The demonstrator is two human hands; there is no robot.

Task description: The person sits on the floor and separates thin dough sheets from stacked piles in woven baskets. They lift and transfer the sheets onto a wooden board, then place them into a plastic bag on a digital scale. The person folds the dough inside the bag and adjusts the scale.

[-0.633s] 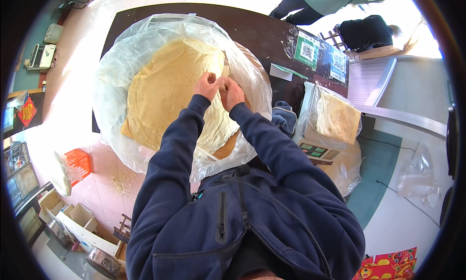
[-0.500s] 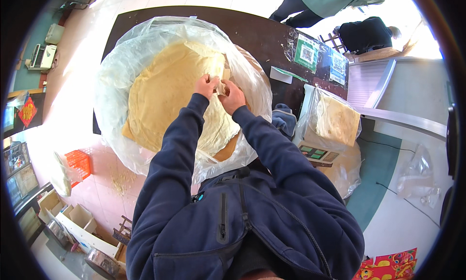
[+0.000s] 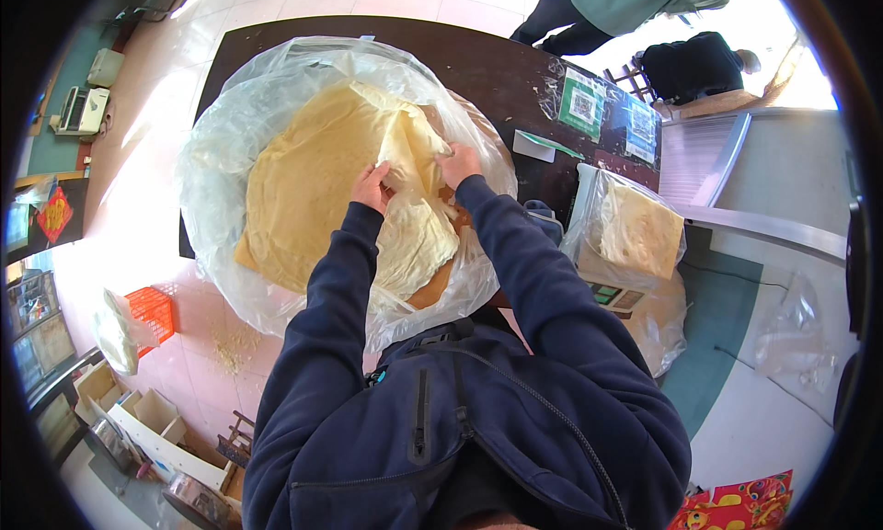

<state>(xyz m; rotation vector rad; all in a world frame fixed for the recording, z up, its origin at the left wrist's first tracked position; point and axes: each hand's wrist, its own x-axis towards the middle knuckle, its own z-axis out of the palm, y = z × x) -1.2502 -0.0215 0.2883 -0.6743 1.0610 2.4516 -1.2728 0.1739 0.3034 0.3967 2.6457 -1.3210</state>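
Note:
A wide stack of thin, soft, pale-yellow food sheets (image 3: pixel 303 185) lies on a round brown board (image 3: pixel 434 289) inside clear plastic sheeting (image 3: pixel 216 176). Their exact kind I cannot make out. My left hand (image 3: pixel 372 190) pinches a fold of the top sheet (image 3: pixel 405 148) near the middle of the stack. To its right, my right hand (image 3: pixel 459 165) grips the edge of that same sheet, which is lifted and creased between the two hands. A looser, paler flap (image 3: pixel 414 250) hangs over the stack's near right part. My fingertips are partly hidden by the folds.
The dark table (image 3: pixel 451 52) bears printed cards (image 3: pixel 582 102) at right. Beside it, a scale (image 3: pixel 614 296) carries bagged square sheets (image 3: pixel 639 231); a blue cloth (image 3: pixel 543 219) lies near. An orange basket (image 3: pixel 150 314) stands on the floor at left. A person (image 3: pixel 616 6) stands beyond the table.
My hands have moved apart, the right one rightward and the left slightly left and down. The sheet between them is now pulled up and spread wider.

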